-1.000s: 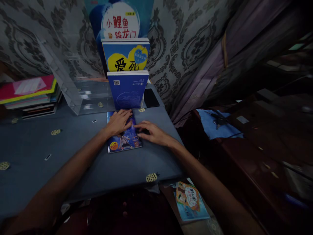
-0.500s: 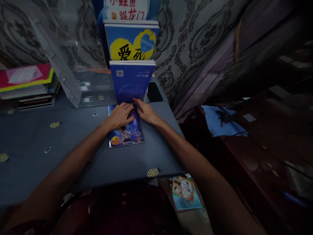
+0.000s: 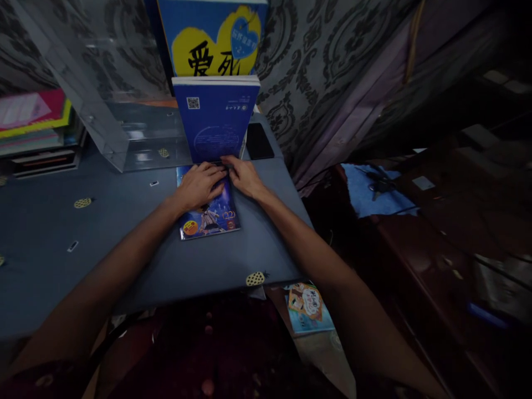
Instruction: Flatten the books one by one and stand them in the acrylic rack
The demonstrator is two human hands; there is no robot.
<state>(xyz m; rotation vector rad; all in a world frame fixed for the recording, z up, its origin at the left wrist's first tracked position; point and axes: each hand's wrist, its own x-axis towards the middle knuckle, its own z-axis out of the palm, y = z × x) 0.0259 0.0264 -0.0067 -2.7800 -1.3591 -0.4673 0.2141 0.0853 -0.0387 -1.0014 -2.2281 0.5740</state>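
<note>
A thin picture book [image 3: 211, 213] with a dark blue cover lies flat on the grey table [image 3: 124, 238]. My left hand [image 3: 199, 184] rests on its far half, fingers stretched out. My right hand [image 3: 242, 175] touches the book's far right corner, fingers bent at the edge. Just beyond both hands a blue book [image 3: 216, 119] stands upright in a clear stand. A larger blue and yellow book [image 3: 211, 36] stands behind it.
A clear acrylic stand [image 3: 103, 111] spreads to the left. A stack of coloured books [image 3: 33, 127] lies at far left. A black phone [image 3: 258, 141] lies beside the upright books. Another picture book [image 3: 307, 307] is on the floor. Dark wooden furniture fills the right.
My right hand slid from the book's right side up to its far corner, beside my left hand. The view has tilted down and moved closer.
</note>
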